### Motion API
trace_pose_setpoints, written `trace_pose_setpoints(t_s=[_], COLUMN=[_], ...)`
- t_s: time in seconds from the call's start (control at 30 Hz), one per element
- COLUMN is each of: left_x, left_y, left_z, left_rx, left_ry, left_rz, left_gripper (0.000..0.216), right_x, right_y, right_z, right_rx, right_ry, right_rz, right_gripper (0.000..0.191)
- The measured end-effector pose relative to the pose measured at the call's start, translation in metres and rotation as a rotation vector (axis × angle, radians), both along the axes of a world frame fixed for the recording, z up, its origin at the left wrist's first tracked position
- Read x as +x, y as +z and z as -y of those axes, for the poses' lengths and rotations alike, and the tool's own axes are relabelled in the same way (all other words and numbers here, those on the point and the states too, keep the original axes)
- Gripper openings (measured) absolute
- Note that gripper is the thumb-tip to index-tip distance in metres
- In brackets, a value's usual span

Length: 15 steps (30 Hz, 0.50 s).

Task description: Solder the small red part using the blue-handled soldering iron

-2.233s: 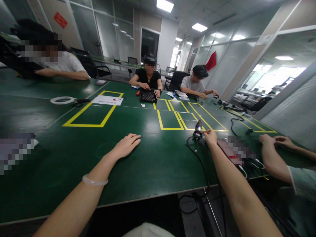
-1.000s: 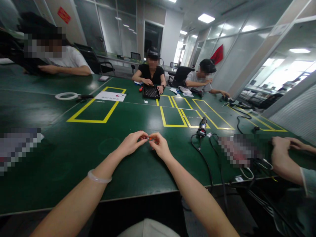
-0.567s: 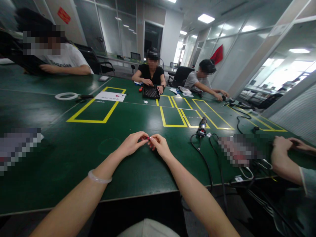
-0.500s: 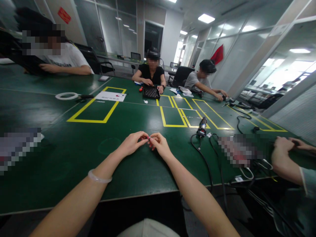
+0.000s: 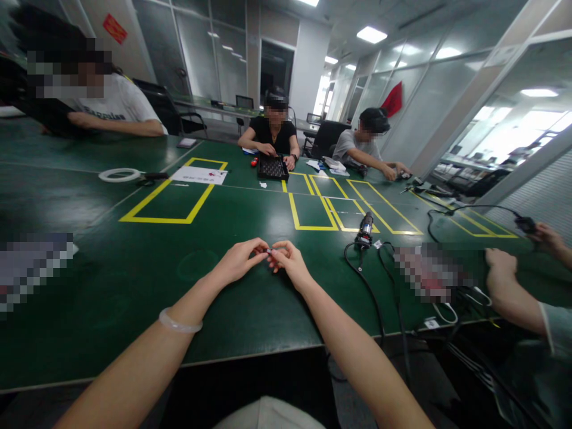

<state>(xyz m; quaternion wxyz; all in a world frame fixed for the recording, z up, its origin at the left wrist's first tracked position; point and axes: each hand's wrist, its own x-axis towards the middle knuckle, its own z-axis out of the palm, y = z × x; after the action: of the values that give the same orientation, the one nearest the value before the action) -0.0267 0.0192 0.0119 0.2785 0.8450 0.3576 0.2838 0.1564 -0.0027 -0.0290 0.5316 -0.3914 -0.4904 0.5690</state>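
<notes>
Above the green table (image 5: 134, 333), my left hand (image 5: 236, 261) and my right hand (image 5: 290, 262) meet fingertip to fingertip. Each is closed in a pinch, with the thumb against the fingers. A tiny dark and light object (image 5: 269, 252) shows between the fingertips. It is mostly covered by them and too small to name. Both forearms reach in from the near edge, and a pale bangle (image 5: 180, 322) circles my left wrist.
To my right stand a black cylindrical device (image 5: 365, 229) with cables and a blurred package (image 5: 429, 271). A co-worker's hand (image 5: 552, 238) holds a black cabled piece (image 5: 525, 224). Farther off lie a white sheet (image 5: 199, 174), a white cable coil (image 5: 120, 175) and a black tray (image 5: 273, 168).
My hands stay almost in place, with small finger shifts; less red shows around my right fingertips. At the right, the co-worker's far hand has raised the black cabled piece above the table.
</notes>
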Motion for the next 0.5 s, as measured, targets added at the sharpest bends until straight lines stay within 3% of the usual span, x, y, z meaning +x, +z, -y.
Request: trace_pose_setpoints(t_s=[0.5], left_x=[0.0022], left_y=[0.0041], left_z=[0.0025], left_rx=[0.061], left_ry=[0.003], left_rz=[-0.074], left_gripper=[0.028], right_x=[0.0015], right_y=[-0.0027], right_z=[-0.0016], right_rx=[0.064], right_ry=[-0.013], right_rz=[0.131], right_gripper=[0.039])
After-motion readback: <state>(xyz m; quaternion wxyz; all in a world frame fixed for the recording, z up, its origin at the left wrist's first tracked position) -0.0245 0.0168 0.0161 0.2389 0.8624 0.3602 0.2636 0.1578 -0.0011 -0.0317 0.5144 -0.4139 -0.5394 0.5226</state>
